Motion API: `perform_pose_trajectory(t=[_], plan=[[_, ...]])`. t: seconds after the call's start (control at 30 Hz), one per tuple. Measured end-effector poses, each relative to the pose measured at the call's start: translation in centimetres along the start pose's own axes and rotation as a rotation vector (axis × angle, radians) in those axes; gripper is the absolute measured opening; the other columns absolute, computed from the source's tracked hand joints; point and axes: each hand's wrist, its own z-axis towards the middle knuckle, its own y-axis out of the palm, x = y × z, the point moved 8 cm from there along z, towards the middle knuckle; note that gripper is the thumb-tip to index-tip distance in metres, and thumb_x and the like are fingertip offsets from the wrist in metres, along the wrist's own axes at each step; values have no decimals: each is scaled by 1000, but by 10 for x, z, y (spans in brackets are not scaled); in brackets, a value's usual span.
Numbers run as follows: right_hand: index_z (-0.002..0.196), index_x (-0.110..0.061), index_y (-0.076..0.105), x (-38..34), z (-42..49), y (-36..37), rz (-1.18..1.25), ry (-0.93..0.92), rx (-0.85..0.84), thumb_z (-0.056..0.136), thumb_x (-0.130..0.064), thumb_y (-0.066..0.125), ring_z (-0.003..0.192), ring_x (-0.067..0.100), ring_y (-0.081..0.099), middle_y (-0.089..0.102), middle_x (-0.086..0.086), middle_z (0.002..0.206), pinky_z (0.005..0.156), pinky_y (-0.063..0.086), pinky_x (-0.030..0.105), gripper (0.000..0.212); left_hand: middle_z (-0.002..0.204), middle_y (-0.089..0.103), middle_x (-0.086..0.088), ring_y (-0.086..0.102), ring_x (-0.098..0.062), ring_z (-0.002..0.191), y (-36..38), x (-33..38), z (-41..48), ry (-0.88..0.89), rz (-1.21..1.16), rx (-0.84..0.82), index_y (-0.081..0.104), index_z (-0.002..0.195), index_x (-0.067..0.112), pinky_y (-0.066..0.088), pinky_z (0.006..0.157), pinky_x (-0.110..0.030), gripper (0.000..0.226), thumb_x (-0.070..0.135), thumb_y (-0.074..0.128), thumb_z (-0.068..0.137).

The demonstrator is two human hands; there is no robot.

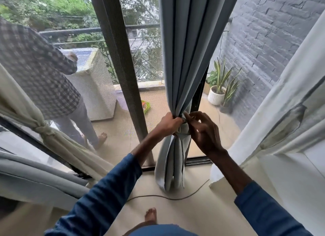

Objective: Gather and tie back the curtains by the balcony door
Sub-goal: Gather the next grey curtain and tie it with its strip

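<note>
1. Head view: the grey-blue curtain (pixel 186 59) hangs in front of the balcony door frame (pixel 123 59), its pleats bunched at mid-height and its hem touching the floor (pixel 193 211).
2. The left grip (pixel 168 122) curls round the bunch; the right grip (pixel 202 130) pinches a fabric fold just beside it.
3. On the balcony, a white ribbed pot (pixel 215 96) holds a snake plant (pixel 221 75).

No text, label, brand, number or sign could be read anywhere in the view. Nothing legible stood on any surface, indoors or out on the balcony.
</note>
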Motion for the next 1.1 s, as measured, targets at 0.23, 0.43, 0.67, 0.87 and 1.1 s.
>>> perform_pose_trajectory(t=[0.23, 0.43, 0.67, 0.87, 1.1], plan=[[124, -16, 66, -10, 25, 3, -230, -54, -205, 92, -16, 68, 102, 31, 61, 59, 7, 107, 58, 57, 39, 32, 93, 73, -15, 72, -29, 85, -4, 1, 0, 9, 14, 27, 70, 97, 9, 62, 69, -49, 48, 39, 47, 67], [122, -9, 68, -1, 25, -14, 120, 79, -103, 90, -13, 70, 94, 29, 68, 70, 8, 106, 73, 60, 44, 32, 93, 74, -15, 71, -27, 85, -3, 7, 0, 57, 11, 43, 72, 93, 9, 61, 74, -45, 51, 46, 47, 67], [114, -14, 73, -20, 22, -15, -136, -116, -132, 84, -6, 69, 106, 26, 63, 65, 5, 123, 65, 56, 34, 32, 102, 71, -19, 71, -33, 90, 0, 8, 1, 65, 8, -81, 69, 103, 7, 62, 76, -46, 58, 48, 53, 67], [105, -23, 77, -17, 39, -10, -112, -48, -309, 79, -8, 75, 106, 27, 64, 63, -1, 119, 59, 55, 34, 31, 95, 64, -35, 69, -45, 72, -2, 12, -8, 170, 29, -119, 57, 103, -12, 61, 54, -48, 64, 47, 48, 82], [103, -26, 79, -25, 56, -10, -124, 38, -415, 83, -4, 70, 91, 29, 73, 75, -5, 111, 66, 36, 24, 31, 80, 62, -33, 64, -40, 62, -12, 16, -20, 301, 109, -116, 54, 90, -7, 56, 57, -54, 62, 53, 40, 86]])
